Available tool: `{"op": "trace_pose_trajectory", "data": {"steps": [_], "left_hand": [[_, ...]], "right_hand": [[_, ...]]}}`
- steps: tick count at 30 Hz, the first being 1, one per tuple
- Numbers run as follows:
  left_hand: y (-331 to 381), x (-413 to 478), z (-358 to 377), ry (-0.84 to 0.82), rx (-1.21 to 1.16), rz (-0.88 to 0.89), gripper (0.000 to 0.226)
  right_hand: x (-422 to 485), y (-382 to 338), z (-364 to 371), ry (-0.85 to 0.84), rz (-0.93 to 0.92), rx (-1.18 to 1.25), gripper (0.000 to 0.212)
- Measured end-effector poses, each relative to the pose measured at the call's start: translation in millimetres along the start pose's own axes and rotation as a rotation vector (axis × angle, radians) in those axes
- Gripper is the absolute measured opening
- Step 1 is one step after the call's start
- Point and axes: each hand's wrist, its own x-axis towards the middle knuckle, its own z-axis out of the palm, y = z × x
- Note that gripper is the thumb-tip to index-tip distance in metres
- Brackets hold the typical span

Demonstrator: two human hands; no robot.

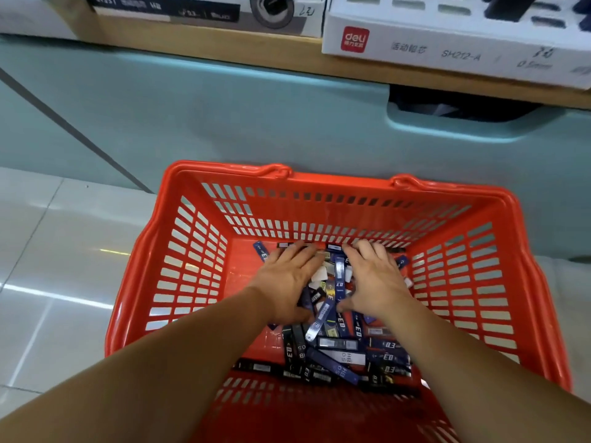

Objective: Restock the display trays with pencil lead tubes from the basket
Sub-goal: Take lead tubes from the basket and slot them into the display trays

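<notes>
Glossy tiles bear a slotted red basket, where spread left hand and right hand press slim lead tubes.

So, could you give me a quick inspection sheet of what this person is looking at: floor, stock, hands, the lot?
Surface: glossy pale floor tiles, seen left of the red basket.
Job's things: pencil lead tubes heaped loose in the basket; white display tray on the wooden shelf above.
Clutter: nothing seen.
Hands: left hand lies flat on the tubes, fingers spread; right hand rests on them, fingertips bent down; whether it holds one is hidden.
Cables: nothing seen.
Surroundings: teal cabinet front behind the basket; another box further left on the shelf.
</notes>
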Motion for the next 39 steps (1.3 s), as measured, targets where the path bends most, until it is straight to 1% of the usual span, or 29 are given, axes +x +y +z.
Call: {"op": "trace_pose_trajectory", "data": {"steps": [2,5,7,10,13,15,17,19,21,23,28,30,32,35,37,39], "left_hand": [[-1,2,-3,-0.098,0.032,0.013,0.126],[3,4,-4,-0.052,0.118,0.006,0.118],[6,6,-4,-0.03,0.135,-0.003,0.11],[10,9,-2,-0.054,0.035,-0.107,0.1],[12,12,-2,-0.084,-0.096,-0.22,0.092],[12,15,-2,-0.097,-0.182,-0.288,0.087],[13,17,-2,-0.091,-0.251,-0.351,0.088],[14,18,-2,-0.098,-0.265,-0.381,0.09],[15,20,-2,-0.118,-0.244,-0.385,0.087],[17,21,1,-0.13,-0.213,-0.36,0.077],[14,16,4,-0.19,-0.179,-0.308,0.063],[11,13,4,-0.212,-0.147,-0.292,0.058],[9,9,5,-0.219,-0.165,-0.287,0.055],[5,3,6,-0.186,-0.171,-0.302,0.055],[1,-2,4,-0.171,-0.155,-0.312,0.052],[-3,-7,3,-0.182,-0.163,-0.337,0.044]], "right_hand": [[3,-1,-3,-0.008,0.012,-0.01,0.123],[5,-1,-2,-0.014,0.022,-0.011,0.113],[5,-3,-1,-0.018,0.032,0.003,0.105],[4,-8,-1,-0.034,0.048,-0.002,0.098],[4,-12,-2,-0.08,0.102,0.061,0.106],[6,-14,-4,-0.102,0.13,0.099,0.106],[8,-16,-4,-0.121,0.143,0.1,0.103],[7,-17,-3,-0.116,0.12,0.046,0.1],[7,-18,-2,-0.099,0.083,-0.002,0.097],[7,-19,-2,-0.11,0.066,-0.02,0.096],[9,-17,-13,-0.195,0.101,0.086,0.095],[12,-17,-18,-0.243,0.108,0.084,0.095],[15,-16,-18,-0.281,0.124,0.099,0.086],[20,-12,-18,-0.267,0.175,0.181,0.047],[19,-12,-18,-0.254,0.186,0.226,0.036],[18,-13,-17,-0.242,0.167,0.23,0.03]]}}
